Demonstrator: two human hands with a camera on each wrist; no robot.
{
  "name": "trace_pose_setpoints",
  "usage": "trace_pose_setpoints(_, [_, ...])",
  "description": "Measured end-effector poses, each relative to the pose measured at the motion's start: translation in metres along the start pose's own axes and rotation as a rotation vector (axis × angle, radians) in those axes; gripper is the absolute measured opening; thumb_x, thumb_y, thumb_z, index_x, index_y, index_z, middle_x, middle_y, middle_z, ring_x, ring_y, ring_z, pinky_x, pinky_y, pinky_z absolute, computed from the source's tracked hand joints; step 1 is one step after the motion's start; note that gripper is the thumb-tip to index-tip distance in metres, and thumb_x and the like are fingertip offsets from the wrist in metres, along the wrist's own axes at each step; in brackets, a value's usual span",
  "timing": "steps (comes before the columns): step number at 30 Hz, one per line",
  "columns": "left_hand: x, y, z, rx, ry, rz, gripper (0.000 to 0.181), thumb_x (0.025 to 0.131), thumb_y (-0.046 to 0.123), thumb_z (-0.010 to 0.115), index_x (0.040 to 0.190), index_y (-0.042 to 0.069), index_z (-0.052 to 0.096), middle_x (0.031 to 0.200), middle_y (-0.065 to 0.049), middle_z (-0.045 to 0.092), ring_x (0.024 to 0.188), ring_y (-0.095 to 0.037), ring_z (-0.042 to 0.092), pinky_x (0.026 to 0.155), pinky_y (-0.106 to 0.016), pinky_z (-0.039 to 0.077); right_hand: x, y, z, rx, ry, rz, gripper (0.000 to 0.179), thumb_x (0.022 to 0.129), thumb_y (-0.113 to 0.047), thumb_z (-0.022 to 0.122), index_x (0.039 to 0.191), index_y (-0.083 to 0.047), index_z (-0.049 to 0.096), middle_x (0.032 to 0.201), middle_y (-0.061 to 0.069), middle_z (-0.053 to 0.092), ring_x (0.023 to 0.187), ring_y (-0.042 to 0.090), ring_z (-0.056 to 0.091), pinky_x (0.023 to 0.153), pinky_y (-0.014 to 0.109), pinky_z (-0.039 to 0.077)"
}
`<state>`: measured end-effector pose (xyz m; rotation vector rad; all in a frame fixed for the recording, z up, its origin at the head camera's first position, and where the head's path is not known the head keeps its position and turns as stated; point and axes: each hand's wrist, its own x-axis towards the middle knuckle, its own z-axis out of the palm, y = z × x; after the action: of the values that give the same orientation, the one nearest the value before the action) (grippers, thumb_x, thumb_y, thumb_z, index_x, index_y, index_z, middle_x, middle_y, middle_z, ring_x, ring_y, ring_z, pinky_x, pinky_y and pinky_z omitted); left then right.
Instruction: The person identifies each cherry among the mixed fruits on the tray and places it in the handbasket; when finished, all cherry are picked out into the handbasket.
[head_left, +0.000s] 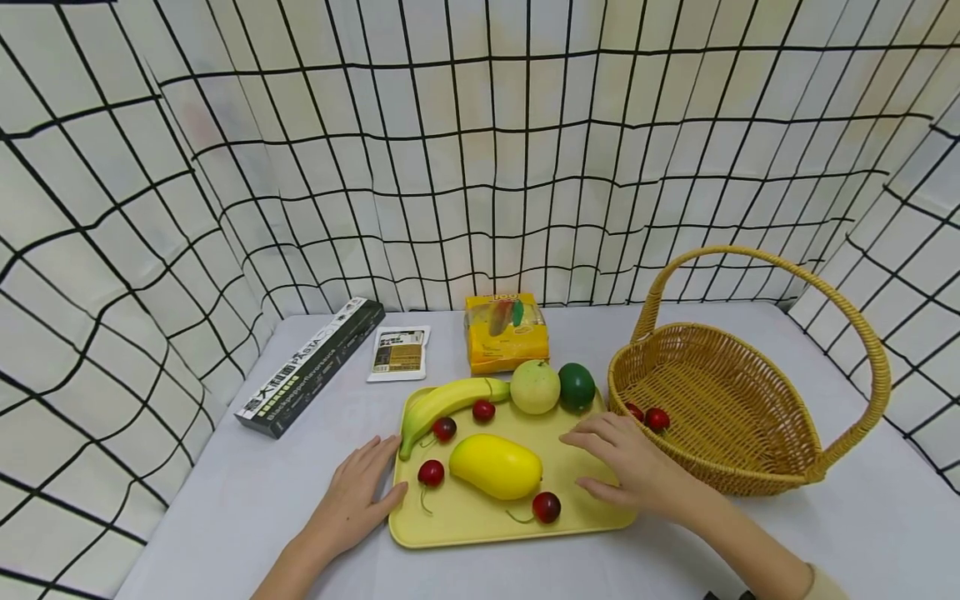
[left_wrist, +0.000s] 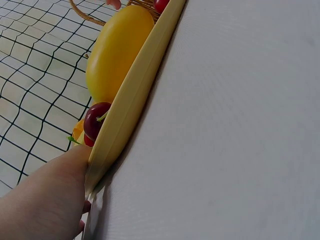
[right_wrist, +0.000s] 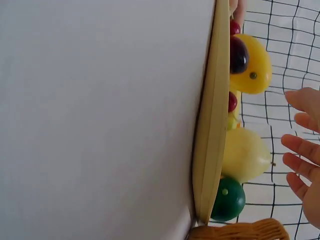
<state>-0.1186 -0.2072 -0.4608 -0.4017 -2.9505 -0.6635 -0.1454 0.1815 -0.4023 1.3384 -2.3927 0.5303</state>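
My left hand (head_left: 354, 497) lies at the left edge of a yellow tray (head_left: 585, 521), fingers fairly straight, the thumb touching its rim. Over the tray's right side hovers my right hand (head_left: 630, 460), holding nothing, its fingers spread and slightly bent. Between the hands on the tray lies a yellow mango (head_left: 497, 467), with several cherries (head_left: 546, 507) scattered around it. A banana (head_left: 450, 404) occupies the back left. At the back right sit a pale green round fruit (head_left: 535, 387) and a dark green one (head_left: 577, 387).
To the right stands a wicker basket (head_left: 720, 408) with a tall handle and two cherries (head_left: 657, 419) inside. Behind the tray are a yellow mango-print package (head_left: 506, 333) and a white packet (head_left: 399, 353). A dark pasta box (head_left: 311, 367) lies at the left. Grid-patterned cloth surrounds the table.
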Motion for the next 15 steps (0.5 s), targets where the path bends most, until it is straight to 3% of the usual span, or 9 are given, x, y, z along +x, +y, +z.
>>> trace_pose_setpoints(6, [-0.001,0.0,0.0,-0.002,0.001,-0.001,0.065,0.087,0.038,0.059,0.141,0.01,0.036,0.14,-0.009,0.041,0.132,-0.03,0.028,0.104,-0.055,0.022,0.0,-0.01,0.011,0.043,-0.06,-0.03,0.054,0.074,-0.032,0.075,0.121,-0.016,0.055,0.114,-0.006,0.051,0.106,0.013,0.046,0.085,0.034,0.043])
trace_pose_setpoints(15, [-0.001,0.001,-0.001,-0.001,0.005,0.0,0.065,0.087,0.037,0.06,0.141,0.01,0.036,0.14,-0.009,0.041,0.132,-0.03,0.028,0.105,-0.054,0.022,-0.002,-0.02,0.02,0.066,-0.092,-0.062,0.053,0.076,-0.04,0.072,0.121,-0.02,0.055,0.113,-0.008,0.052,0.103,0.01,0.048,0.086,0.031,0.045])
